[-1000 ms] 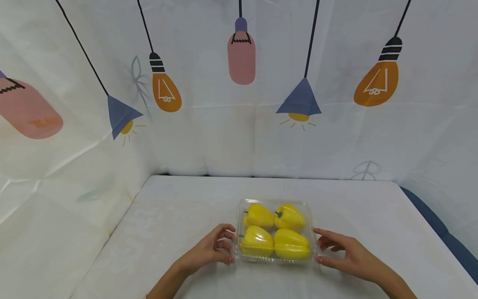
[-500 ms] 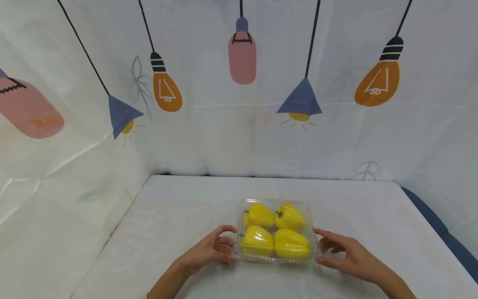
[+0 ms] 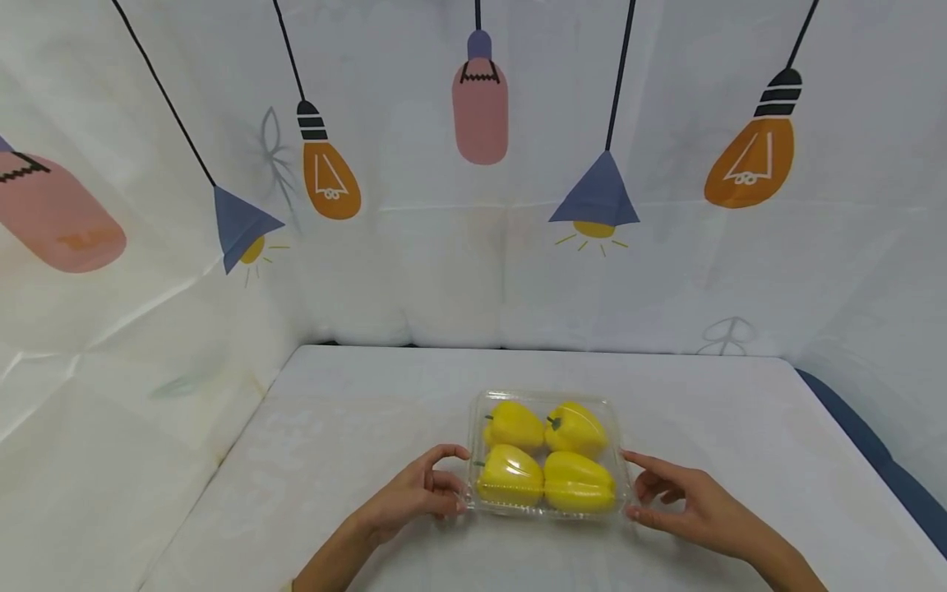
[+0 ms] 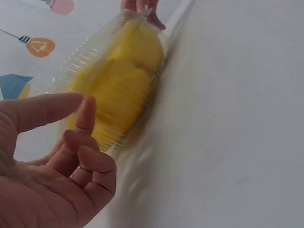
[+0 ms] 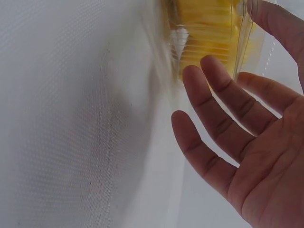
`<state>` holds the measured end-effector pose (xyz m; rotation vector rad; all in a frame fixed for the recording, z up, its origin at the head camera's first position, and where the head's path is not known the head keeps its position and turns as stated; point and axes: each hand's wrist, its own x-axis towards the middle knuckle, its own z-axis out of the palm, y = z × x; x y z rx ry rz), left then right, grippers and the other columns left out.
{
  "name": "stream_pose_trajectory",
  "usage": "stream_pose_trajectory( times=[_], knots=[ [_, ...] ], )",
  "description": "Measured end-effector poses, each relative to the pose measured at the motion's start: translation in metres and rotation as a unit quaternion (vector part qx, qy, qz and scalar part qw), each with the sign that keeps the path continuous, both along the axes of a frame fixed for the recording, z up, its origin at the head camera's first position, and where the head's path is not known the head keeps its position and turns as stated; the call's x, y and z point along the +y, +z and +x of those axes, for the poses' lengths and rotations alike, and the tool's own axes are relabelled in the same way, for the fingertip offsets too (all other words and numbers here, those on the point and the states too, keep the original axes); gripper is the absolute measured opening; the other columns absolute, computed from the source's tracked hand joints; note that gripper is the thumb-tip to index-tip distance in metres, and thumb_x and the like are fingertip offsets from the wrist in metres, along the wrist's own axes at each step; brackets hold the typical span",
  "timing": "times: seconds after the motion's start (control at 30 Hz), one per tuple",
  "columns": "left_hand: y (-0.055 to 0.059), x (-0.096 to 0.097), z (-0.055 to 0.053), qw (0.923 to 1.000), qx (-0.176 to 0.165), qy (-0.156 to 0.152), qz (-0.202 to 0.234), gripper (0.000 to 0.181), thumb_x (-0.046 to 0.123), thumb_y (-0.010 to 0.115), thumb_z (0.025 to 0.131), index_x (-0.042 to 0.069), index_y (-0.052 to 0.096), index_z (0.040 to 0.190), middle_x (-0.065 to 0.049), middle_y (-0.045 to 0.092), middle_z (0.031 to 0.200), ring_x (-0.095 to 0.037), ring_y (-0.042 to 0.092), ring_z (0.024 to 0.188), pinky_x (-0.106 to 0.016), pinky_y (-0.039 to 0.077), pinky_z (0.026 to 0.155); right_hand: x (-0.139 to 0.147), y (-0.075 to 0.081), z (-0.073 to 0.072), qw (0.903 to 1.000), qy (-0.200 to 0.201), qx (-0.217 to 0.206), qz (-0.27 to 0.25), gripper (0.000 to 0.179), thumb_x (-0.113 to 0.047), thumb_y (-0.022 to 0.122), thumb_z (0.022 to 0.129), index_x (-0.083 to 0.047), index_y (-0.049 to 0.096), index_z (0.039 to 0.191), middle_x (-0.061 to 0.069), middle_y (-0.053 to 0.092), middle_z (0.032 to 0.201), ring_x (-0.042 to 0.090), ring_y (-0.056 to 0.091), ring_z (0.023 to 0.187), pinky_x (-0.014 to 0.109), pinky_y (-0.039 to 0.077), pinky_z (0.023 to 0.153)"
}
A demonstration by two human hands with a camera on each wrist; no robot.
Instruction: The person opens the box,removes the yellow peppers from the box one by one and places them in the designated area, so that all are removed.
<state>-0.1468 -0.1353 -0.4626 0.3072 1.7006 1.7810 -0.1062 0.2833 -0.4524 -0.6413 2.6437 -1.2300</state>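
Observation:
A clear plastic clamshell box lies near the front middle of the white table, its lid closed. Inside are several yellow bell peppers with green stems, set in two rows. My left hand holds the box's left rim between thumb and forefinger, the other fingers curled below. On the opposite side, my right hand grips the right rim, thumb at the near corner and forefinger farther back. In the right wrist view the remaining fingers spread loosely beside the box wall.
The white table stretches behind and to both sides of the box. A white curtain printed with hanging lamps stands along its back and left. Something dark blue shows past the right table edge.
My left hand's lower fingers have curled in a little at the rim. The box, the peppers and my right hand stay in place.

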Motion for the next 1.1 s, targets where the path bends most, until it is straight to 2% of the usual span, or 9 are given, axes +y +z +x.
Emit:
stream_pose_trajectory(
  times=[0.23,0.5,0.8,1.1],
  knots=[
    [-0.0042,0.0006,-0.0016,0.9999,-0.006,0.009,0.007,0.055,0.004,0.071,0.084,0.005,0.045,0.133,-0.005,0.068,0.092,-0.012,0.055,0.068,-0.025,0.039,0.058,-0.0006,0.0020,-0.0009,0.9999,0.000,0.001,0.014,0.066,-0.034,0.073,0.090,-0.005,0.048,0.143,-0.011,0.063,0.092,0.007,0.061,0.084,0.028,0.055,0.072],
    [-0.0063,0.0018,0.0007,0.9996,-0.007,0.025,-0.007,0.049,0.007,0.072,0.086,0.004,0.051,0.130,-0.007,0.071,0.094,-0.012,0.053,0.065,-0.024,0.037,0.056,0.0009,0.0031,0.0005,0.9996,-0.004,-0.007,0.026,0.067,-0.037,0.072,0.090,-0.006,0.047,0.144,-0.012,0.063,0.091,0.006,0.061,0.084,0.028,0.054,0.071],
    [-0.0080,0.0021,0.0030,0.9986,-0.013,0.047,-0.020,0.049,0.007,0.076,0.082,0.007,0.057,0.127,-0.009,0.074,0.097,-0.009,0.057,0.065,-0.021,0.033,0.049,0.0011,0.0025,-0.0003,0.9993,-0.003,-0.013,0.036,0.069,-0.039,0.072,0.090,-0.006,0.046,0.144,-0.012,0.063,0.090,0.005,0.060,0.083,0.028,0.053,0.070],
    [-0.0101,0.0012,0.0009,0.9987,-0.018,0.047,-0.009,0.049,0.008,0.077,0.081,0.006,0.058,0.126,-0.009,0.074,0.096,-0.008,0.043,0.055,-0.023,0.026,0.046,0.0001,0.0053,-0.0003,0.9987,-0.010,-0.014,0.047,0.070,-0.041,0.072,0.089,-0.007,0.047,0.144,-0.013,0.062,0.088,0.005,0.060,0.082,0.028,0.053,0.070]
  ],
)
